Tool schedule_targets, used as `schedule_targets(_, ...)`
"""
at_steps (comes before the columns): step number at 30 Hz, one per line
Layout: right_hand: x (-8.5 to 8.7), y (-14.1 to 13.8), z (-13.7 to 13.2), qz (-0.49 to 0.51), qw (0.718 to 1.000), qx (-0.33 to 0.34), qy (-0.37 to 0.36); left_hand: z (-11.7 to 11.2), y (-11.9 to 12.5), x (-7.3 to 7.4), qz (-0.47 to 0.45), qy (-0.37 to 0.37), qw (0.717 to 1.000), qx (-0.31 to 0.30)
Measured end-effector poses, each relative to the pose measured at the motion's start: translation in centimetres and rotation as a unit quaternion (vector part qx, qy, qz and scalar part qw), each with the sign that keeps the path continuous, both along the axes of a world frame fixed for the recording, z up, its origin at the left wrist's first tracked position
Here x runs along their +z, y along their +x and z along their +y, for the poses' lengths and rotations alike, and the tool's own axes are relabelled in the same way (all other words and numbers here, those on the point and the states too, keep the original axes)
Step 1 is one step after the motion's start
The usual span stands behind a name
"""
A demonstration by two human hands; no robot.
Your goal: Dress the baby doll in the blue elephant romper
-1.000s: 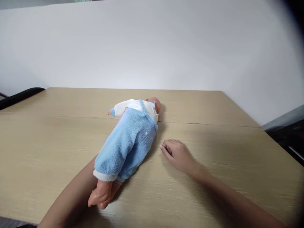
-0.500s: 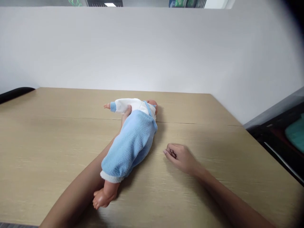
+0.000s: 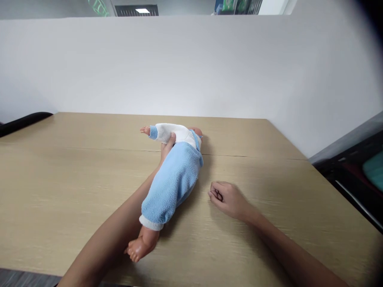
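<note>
A baby doll in a pale blue fleece and white outfit lies on its side, tilted diagonally over the wooden table. Its head points to the far side, and one bare foot sticks out near me. My left hand is closed around the doll's upper body from the left, with the thumb on the white top under the outstretched arm. The other fingers are hidden beneath it. To the right of the doll, apart from it, my right hand rests on the table in a loose fist with nothing visible inside.
The table ends against a low white wall. A dark chair edge shows at the left. Dark furniture with a teal item stands beyond the right edge.
The doll has shifted slightly to the right together with my left hand and forearm. The view has tilted a little, and my right hand stays almost in place.
</note>
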State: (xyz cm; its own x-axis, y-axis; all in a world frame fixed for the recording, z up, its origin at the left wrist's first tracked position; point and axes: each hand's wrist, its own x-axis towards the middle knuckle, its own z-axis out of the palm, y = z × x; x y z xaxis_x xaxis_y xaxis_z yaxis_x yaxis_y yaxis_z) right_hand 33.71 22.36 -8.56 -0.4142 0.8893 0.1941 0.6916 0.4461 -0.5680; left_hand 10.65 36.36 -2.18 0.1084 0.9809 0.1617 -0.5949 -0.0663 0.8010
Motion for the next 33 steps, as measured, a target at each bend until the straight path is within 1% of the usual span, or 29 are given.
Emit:
schedule_targets(3,0.1,-0.1,0.0,0.001,1.000,0.004,0.002,0.3,0.3,-0.4,-0.008,-0.025,0.996,0.084)
schedule_targets(4,0.2,-0.1,0.0,0.003,1.000,0.005,0.003,0.4,0.4,-0.5,-0.004,-0.033,0.995,0.098)
schedule_targets(7,0.6,-0.1,-0.1,0.004,1.000,0.001,-0.001,0.5,0.8,-0.5,0.010,-0.036,0.994,0.101)
schedule_targets(10,1.0,-0.1,-0.3,0.004,1.000,-0.005,-0.013,0.1,1.2,-0.4,0.035,-0.034,0.994,0.103)
schedule_targets(15,0.9,-0.2,-0.2,0.027,0.999,-0.014,-0.032,-0.6,2.2,-0.6,0.066,-0.015,0.993,0.097)
schedule_targets(19,0.5,-0.2,0.3,0.108,0.991,-0.051,-0.055,-1.0,3.0,-0.8,0.118,0.004,0.986,0.114)
schedule_targets(22,0.3,-0.2,0.6,0.195,0.975,-0.090,-0.057,-1.6,3.5,-0.6,0.165,0.030,0.978,0.125)
schedule_targets(25,0.0,-0.1,0.8,0.256,0.955,-0.137,-0.059,-2.1,4.2,-0.5,0.215,0.072,0.968,0.112)
schedule_targets(27,-0.3,0.1,1.0,0.308,0.933,-0.170,-0.081,-2.1,4.7,-0.8,0.256,0.118,0.955,0.095)
schedule_targets(29,-0.4,0.4,1.5,0.380,0.897,-0.195,-0.117,-2.1,5.3,-1.0,0.308,0.185,0.929,0.086)
schedule_targets(31,-0.5,1.1,2.3,0.435,0.864,-0.200,-0.155,-2.1,5.7,-1.0,0.375,0.269,0.885,0.065)
schedule_targets(32,-0.4,1.6,2.7,0.438,0.861,-0.206,-0.157,-2.2,5.9,-0.8,0.410,0.314,0.855,0.041)
schedule_targets(33,-0.3,2.2,3.2,0.424,0.867,-0.217,-0.146,-2.4,5.9,-0.5,0.440,0.356,0.825,0.008)
